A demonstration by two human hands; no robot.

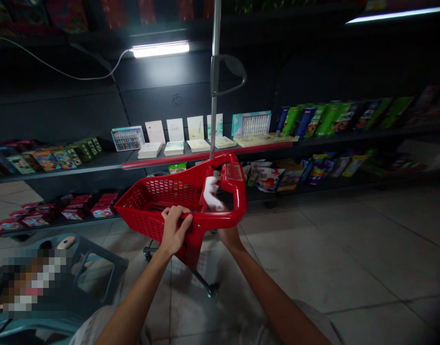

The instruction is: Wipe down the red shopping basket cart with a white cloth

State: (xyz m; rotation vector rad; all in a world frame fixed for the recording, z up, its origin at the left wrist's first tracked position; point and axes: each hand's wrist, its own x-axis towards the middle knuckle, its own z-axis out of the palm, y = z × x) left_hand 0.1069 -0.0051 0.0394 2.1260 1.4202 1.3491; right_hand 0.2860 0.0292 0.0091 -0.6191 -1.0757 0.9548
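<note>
A small red plastic shopping cart (158, 196) stands on wheels on the tiled floor in front of me. My left hand (174, 230) grips the cart's near rim, fingers curled over the edge. My right hand (230, 235) reaches under the red handle bar (237, 201); its fingers are hidden behind the bar. A white cloth or paper (212, 194) sits just inside the handle loop. A grey pole (215, 76) with a handle rises from the cart.
Dark shelves hold cards and notepads (174, 139), paint sets (128, 138) and colourful packs (313, 120). Red boxes (79, 208) lie on a low shelf at left. A teal plastic stool (86, 268) stands at lower left. Tiled floor (331, 249) spreads to the right.
</note>
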